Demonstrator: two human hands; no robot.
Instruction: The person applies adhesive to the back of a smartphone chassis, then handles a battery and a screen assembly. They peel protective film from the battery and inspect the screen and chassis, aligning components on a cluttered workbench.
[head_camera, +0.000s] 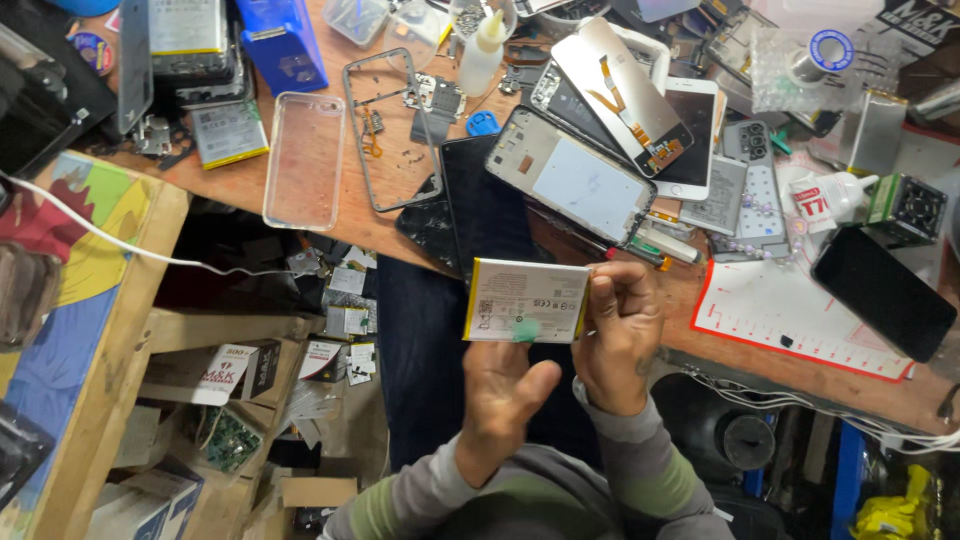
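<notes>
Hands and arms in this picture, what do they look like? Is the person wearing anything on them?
Both hands are bare: the left hand and the right hand have no gloves, and no rings show. Long grey sleeves cover both arms down to the wrists, with wide green stripes across them. The cuffs sit snug at the wrists. No watch or bracelet can be seen.

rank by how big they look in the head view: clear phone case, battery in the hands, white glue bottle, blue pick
1. clear phone case
2. battery, though it is held up nearer the camera between the left hand and right hand, so this rank is unsure
3. white glue bottle
4. blue pick
</notes>
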